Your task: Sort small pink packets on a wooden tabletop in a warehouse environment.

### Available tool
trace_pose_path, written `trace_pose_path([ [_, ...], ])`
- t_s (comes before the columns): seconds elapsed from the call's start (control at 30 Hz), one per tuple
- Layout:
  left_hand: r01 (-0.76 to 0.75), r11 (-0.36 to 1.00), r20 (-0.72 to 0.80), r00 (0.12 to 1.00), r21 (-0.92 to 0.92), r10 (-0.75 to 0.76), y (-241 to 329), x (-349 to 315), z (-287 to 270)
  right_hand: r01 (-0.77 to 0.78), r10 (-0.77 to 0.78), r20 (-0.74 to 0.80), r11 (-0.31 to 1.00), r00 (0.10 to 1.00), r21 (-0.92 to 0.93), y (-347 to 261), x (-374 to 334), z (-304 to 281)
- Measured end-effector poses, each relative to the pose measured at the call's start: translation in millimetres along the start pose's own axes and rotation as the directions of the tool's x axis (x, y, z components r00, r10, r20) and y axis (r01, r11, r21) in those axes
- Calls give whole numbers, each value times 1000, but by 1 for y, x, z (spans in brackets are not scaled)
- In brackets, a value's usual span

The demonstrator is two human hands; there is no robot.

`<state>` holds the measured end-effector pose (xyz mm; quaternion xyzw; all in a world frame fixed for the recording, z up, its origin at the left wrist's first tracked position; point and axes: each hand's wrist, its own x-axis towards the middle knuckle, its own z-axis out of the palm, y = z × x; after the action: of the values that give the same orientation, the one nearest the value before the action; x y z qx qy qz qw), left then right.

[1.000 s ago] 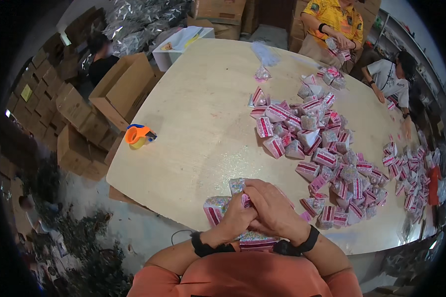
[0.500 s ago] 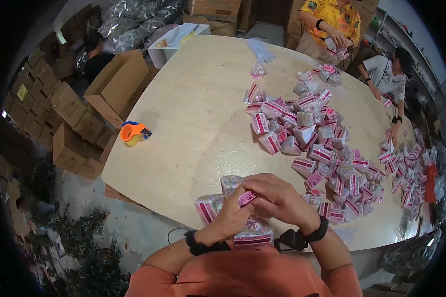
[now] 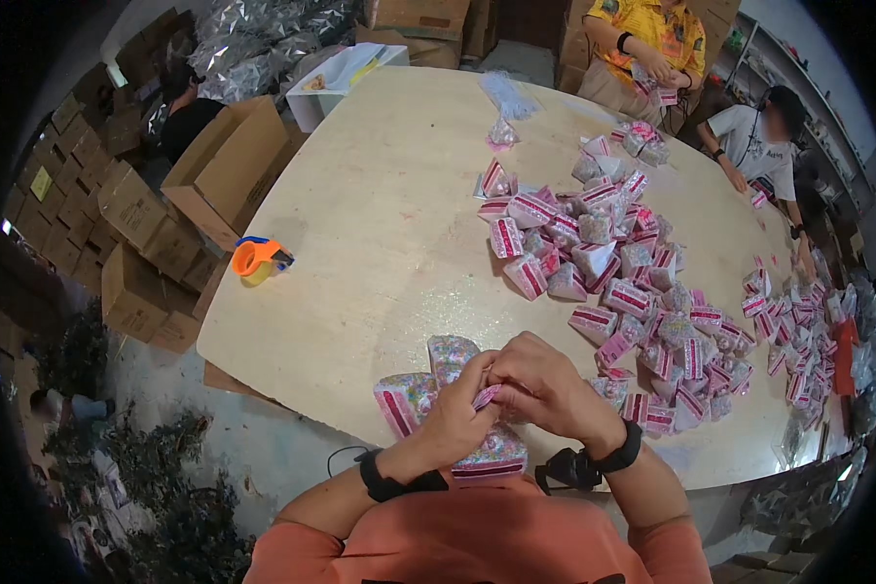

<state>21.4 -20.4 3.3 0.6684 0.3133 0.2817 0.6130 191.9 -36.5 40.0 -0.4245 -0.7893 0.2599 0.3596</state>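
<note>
Close to my body at the table's near edge, my left hand [image 3: 460, 417] and my right hand [image 3: 543, 391] meet, fingers bent and closed. Between them shows a small piece of pink printed packaging [image 3: 487, 396], gripped by both; the fingers cover most of it. Around my hands lie clear bags full of tiny multicoloured bits. One bag [image 3: 399, 401] with a pink label is left of my left hand, another bag [image 3: 452, 352] is just beyond it. A third bag [image 3: 492, 456], with a dark pink band, sits below my hands, partly covered by them.
A large pile of pink-labelled bags [image 3: 594, 229] spreads across the table's right half. An orange tape dispenser [image 3: 260, 259] stands at the left edge. Two co-workers handle packets at the far right. An open cardboard box [image 3: 226, 170] and stacked cartons are left of the table [image 3: 360, 195].
My right hand's fingers have bunched up more over the pink piece, and its knuckles are raised. The co-worker in white at the right has shifted an arm.
</note>
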Motion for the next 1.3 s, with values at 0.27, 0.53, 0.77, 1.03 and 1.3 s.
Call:
trace_pose_path([
  [0.27,56,969,79,996,-241,-38,-18,2,1,-84,79,55,991,995,104,5,3,-5],
  [0.53,104,987,-143,982,-118,-121,-13,-7,3,-408,378,154,832,913,375,17,0,0],
  [0.77,236,834,13,964,-499,-264,-11,-4,3,-581,471,376,434,798,688,44,-8,-1],
  [1.03,248,868,-6,961,-431,-277,-9,-3,7,-540,463,293,608,837,582,35,-10,6],
  [1.3,283,818,57,954,-501,-295,-17,1,-2,-478,497,115,707,860,521,24,-15,11],
])
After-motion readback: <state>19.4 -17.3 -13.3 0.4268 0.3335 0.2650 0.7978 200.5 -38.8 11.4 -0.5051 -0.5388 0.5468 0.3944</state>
